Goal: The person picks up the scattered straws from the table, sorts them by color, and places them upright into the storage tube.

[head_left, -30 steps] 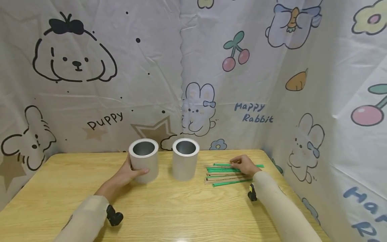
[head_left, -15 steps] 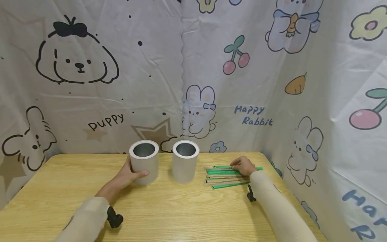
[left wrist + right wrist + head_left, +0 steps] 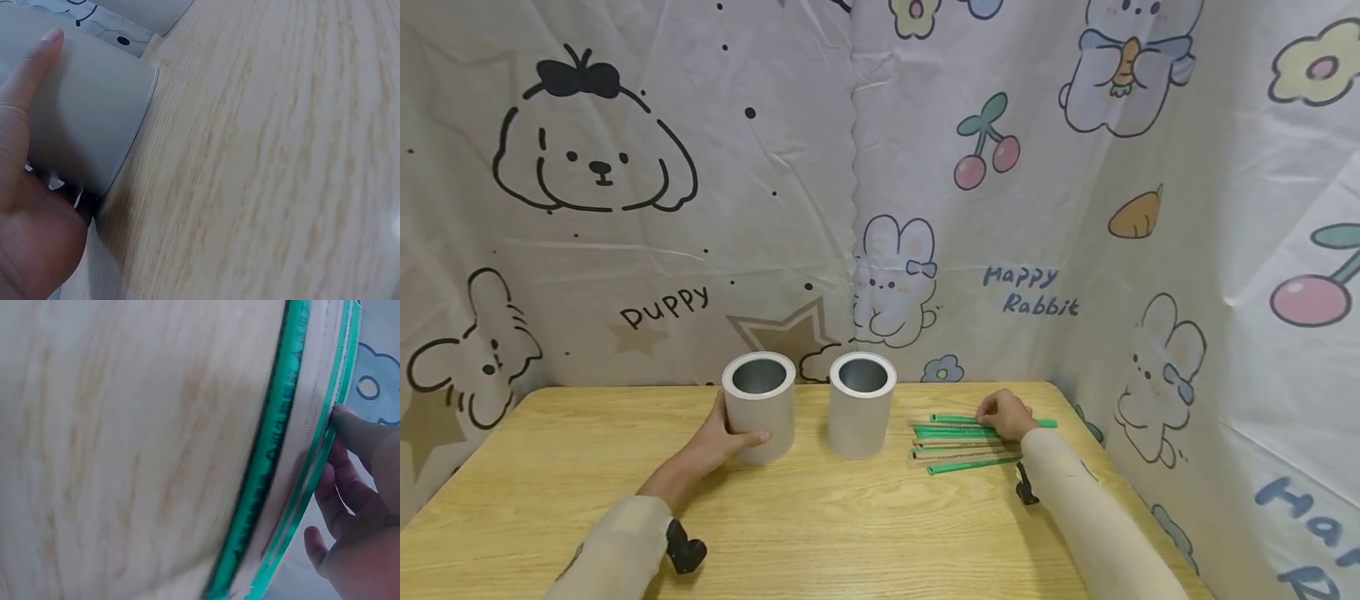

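Observation:
On the left, a white canister [image 3: 758,421] stands upright with a thick rim and grey inside. My left hand [image 3: 711,437] grips its left side, thumb across the front; in the left wrist view the hand [image 3: 31,231] wraps the canister's wall [image 3: 94,106]. A second white canister [image 3: 859,425] stands upright just to its right. Farther right lie several green and tan straws [image 3: 958,444], side by side. My right hand [image 3: 1011,415] pinches the farthest green straw [image 3: 953,418] near its middle. In the right wrist view, the thumb and fingers [image 3: 350,444] meet at the outermost green straw.
The wooden table [image 3: 820,533] reaches back to a white printed curtain [image 3: 775,208], which also closes off the right side. A dark wrist camera [image 3: 685,548] sits at the left sleeve, another [image 3: 1026,485] at the right sleeve.
The head view tilts up slightly, so everything sits a little lower. My right fingers draw closer together at the far green straw. The left hand and both canisters stay in place.

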`<state>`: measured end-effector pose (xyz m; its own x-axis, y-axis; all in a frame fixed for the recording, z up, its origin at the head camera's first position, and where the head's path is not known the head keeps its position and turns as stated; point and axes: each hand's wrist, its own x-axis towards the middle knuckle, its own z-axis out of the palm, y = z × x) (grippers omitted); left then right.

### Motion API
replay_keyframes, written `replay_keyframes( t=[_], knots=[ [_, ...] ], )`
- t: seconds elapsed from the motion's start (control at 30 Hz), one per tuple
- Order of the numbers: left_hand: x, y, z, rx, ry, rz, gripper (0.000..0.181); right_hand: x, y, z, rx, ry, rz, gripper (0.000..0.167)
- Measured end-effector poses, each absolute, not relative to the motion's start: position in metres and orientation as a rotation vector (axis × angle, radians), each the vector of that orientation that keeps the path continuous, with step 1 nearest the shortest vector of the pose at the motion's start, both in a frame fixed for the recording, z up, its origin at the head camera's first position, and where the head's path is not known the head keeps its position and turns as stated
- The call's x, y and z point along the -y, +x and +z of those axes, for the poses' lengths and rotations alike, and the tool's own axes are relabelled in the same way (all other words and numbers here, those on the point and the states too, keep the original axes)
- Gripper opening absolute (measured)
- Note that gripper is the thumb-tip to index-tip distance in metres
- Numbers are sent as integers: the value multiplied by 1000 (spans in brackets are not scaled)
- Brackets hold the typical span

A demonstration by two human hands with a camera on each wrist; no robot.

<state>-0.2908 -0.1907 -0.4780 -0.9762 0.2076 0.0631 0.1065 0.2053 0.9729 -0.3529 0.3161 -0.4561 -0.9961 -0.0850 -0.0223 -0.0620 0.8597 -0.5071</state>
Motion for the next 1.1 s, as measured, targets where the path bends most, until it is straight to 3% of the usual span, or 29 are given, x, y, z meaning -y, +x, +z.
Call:
replay_keyframes(
  t=[0.17, 0.33, 0.47, 0.6, 0.7, 0.93, 1.1],
  knots=[
    [192, -291, -478, -2378, 299, 1897, 113, -311, -349, -438, -3017, -223, -840, 14],
    [196, -292, -479, -2395, 289, 1888, 113, -282, -343, -388, -2997, -366, -1197, 16],
    [200, -291, -479, -2395, 282, 1893, 114, -235, -334, -337, -2801, -352, -1669, 19],
    [202, -291, -480, -2385, 303, 1912, 112, -173, -325, -295, -2396, -381, -2159, 9],
    [201, -291, -480, -2394, 324, 1915, 111, -122, -321, -277, -2032, -441, -2430, 21],
    [197, -293, -481, -2369, 334, 1946, 110, -25, -318, -291, -1670, -441, -2551, 20],
    [195, -294, -479, -2363, 312, 1921, 112, 1, -319, -321, -1878, -388, -2340, 10]
  ],
)
